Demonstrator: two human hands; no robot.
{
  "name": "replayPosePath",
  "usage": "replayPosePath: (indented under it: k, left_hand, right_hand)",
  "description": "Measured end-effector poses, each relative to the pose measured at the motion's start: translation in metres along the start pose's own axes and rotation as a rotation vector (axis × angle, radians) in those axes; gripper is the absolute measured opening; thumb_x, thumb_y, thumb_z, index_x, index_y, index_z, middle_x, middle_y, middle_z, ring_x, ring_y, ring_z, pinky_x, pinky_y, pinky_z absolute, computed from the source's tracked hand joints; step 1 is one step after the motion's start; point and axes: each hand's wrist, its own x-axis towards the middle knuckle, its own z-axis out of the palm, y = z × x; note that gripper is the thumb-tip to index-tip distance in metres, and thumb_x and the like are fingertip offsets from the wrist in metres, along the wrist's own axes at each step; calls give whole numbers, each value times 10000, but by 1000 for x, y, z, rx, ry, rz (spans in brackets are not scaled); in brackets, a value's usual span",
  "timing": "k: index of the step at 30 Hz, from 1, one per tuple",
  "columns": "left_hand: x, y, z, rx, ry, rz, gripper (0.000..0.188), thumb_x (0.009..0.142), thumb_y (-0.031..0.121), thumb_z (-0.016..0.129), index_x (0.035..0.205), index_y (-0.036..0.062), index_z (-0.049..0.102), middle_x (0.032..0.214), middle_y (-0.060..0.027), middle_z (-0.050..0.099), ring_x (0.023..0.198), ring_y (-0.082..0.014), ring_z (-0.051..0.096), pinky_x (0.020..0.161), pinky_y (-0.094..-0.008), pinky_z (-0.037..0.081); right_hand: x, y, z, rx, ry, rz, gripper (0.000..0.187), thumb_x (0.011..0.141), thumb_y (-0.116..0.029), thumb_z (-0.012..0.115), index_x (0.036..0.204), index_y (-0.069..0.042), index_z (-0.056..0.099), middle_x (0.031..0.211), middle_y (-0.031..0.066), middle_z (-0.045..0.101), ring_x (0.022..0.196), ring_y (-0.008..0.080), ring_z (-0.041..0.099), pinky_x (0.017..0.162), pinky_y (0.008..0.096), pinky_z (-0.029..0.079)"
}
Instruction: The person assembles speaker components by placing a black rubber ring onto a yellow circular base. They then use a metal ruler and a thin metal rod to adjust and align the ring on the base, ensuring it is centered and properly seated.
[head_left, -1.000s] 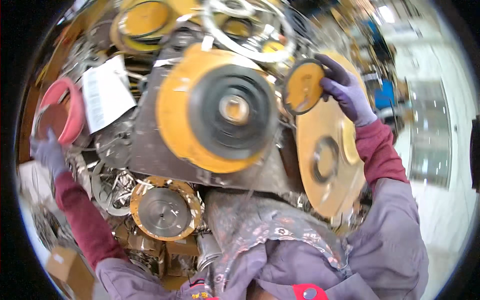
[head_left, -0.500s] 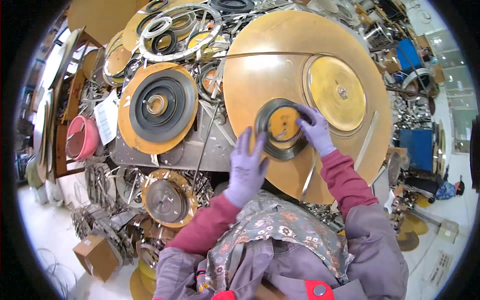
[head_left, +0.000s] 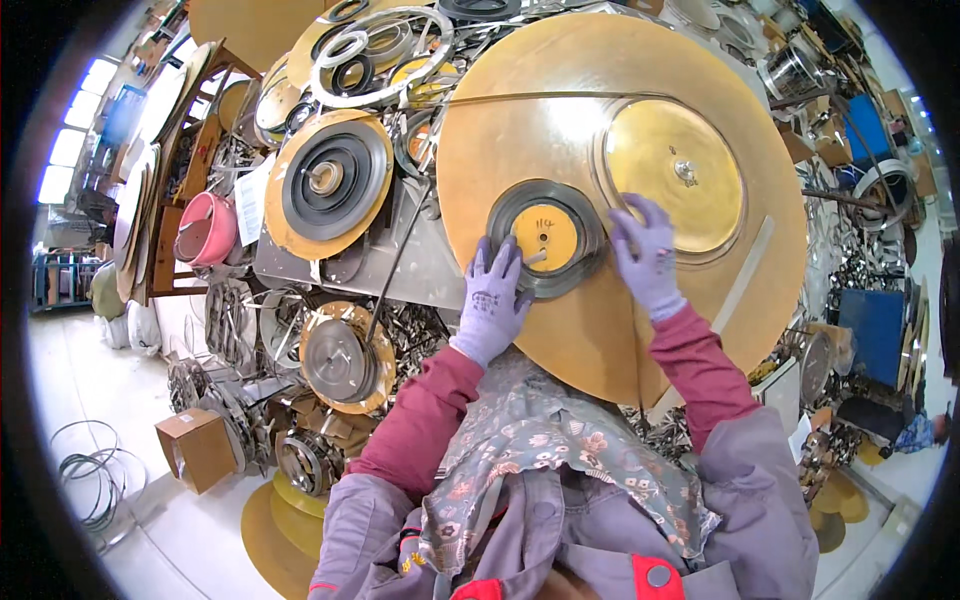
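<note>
A dark coil of flat strip (head_left: 585, 245) is wound round an orange disc (head_left: 550, 225) and lies on a large tan round board (head_left: 560, 345). My left hand (head_left: 492, 305), in a pale purple glove, rests its outstretched fingertips on the coil's left edge. A small light tab (head_left: 536, 258) lies on the disc beside those fingers. My right hand (head_left: 648, 255), gloved alike, is just right of the coil, fingers loosely bent and apart. No held thing shows in it. A thin dark strip (head_left: 637, 350) runs from below this hand toward the board's near edge.
A yellow round plate (head_left: 690, 165) is set at the board's right. Left of it lies another dark coil (head_left: 335, 195) on an orange disc. A pink bucket (head_left: 206, 230), a cardboard box (head_left: 196, 450) and scattered metal strips surround the table.
My right hand has come off the coil's rim and moved slightly right. My left hand has come down onto the coil's left edge. The orange disc's marked face has turned, and the view has shifted.
</note>
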Motion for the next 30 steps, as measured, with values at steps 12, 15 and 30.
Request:
replayPosePath:
  k: [12,15,30]
  left_hand:
    - [48,-12,0,182,46,210,593,827,421,626,1284,56,525,1401,-209,407,1351,-418,292,1147,-529,161]
    - [40,-26,-25,135,68,218,557,807,378,655,1249,59,544,1363,-210,436,1304,-404,356,1123,-510,219]
    - [-108,-167,-28,183,-172,-573,714,847,34,552,1465,65,196,1224,-270,490,985,-389,607,815,-456,522]
  right_hand:
    - [-263,61,-71,-600,-69,909,649,843,-264,657,1433,-192,397,1415,338,309,1303,475,327,1092,513,281]
    - [-276,59,-73,-478,-1,945,615,871,-172,592,1446,-205,376,1413,361,306,1320,481,322,1092,497,300]
    - [-185,-133,0,-47,-399,485,531,846,-210,653,1357,-204,509,819,173,556,681,340,588,616,429,504]
